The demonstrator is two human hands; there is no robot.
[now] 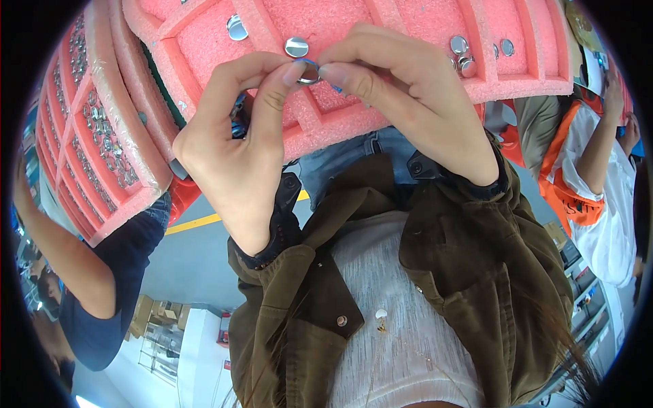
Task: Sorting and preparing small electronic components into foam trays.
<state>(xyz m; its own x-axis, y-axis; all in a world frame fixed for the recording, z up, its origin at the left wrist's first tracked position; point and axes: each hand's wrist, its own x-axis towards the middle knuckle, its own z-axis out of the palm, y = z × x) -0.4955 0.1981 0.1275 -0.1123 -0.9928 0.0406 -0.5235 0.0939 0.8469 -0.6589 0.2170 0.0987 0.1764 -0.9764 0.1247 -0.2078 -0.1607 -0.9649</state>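
Observation:
My left hand [235, 136] and my right hand [408, 95] meet over a pink foam tray [333, 121]. Between their thumbs and forefingers they pinch a small round metal piece [309, 81] with a blue edge, partly hidden by the fingertips. Just beyond it, a shiny round disc [296, 47] lies in the tray. Another disc [237, 27] rests farther left, tilted in its compartment. Something dark blue and shiny [239, 115] shows behind my left fingers; I cannot make out what it is.
Right of my hands, several shiny discs [459, 45] lie in the tray's compartments. A second pink foam tray [95, 224], full of small metal parts, stands at the left. One person in a dark shirt [112, 272] is at the left; another wears white and orange [578, 204] at the right.

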